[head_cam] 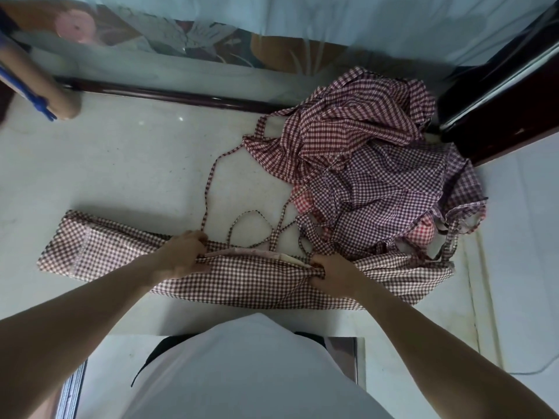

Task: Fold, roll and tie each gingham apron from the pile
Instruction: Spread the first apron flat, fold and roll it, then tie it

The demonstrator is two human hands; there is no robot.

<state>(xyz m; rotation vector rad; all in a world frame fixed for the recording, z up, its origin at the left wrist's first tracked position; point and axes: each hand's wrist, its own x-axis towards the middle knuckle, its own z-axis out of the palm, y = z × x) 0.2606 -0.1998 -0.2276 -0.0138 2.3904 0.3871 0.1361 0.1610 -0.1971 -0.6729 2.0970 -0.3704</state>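
A maroon-and-white gingham apron [242, 282] lies folded into a long strip across the white surface in front of me. My left hand [184, 252] grips its upper folded edge left of the middle. My right hand [329, 273] pinches bunched fabric of the same strip further right. Thin apron ties [208, 189] loop over the surface just beyond the strip. Behind and to the right sits the pile of crumpled gingham aprons [372, 167], maroon, purple and a bit of red, its edge overlapping the strip's right end.
A cardboard tube [36, 83] with a blue marker lies at the far left. A dark wooden rail [169, 95] runs along the back, and dark furniture [508, 95] stands at the back right. White surface [115, 167] lies bare left of the pile.
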